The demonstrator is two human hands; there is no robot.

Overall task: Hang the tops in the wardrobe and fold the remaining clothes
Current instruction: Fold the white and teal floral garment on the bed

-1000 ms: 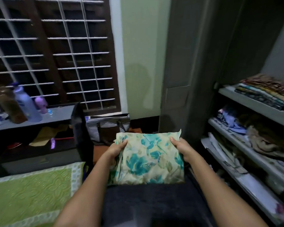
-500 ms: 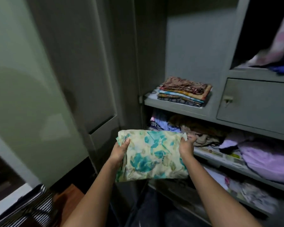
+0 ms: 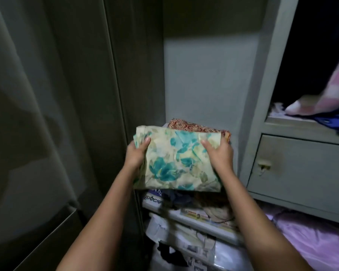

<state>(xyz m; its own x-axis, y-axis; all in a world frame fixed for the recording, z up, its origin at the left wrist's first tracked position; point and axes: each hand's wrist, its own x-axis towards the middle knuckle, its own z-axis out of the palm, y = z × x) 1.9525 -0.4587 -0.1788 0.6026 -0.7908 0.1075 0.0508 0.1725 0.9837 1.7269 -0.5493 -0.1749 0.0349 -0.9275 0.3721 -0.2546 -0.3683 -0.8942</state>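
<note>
In front of the open wardrobe (image 3: 207, 79), a folded flowery cloth (image 3: 176, 159) is held flat, its long side running left to right. It is raised just before the pile of folded clothes (image 3: 196, 125) on the shelf behind. Its left edge is gripped by the left hand (image 3: 135, 153), its right edge by the right hand (image 3: 220, 153).

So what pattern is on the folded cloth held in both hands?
The folded cloth is cream with large teal-blue flowers and faint green leaves, clearest in the head view.
</note>
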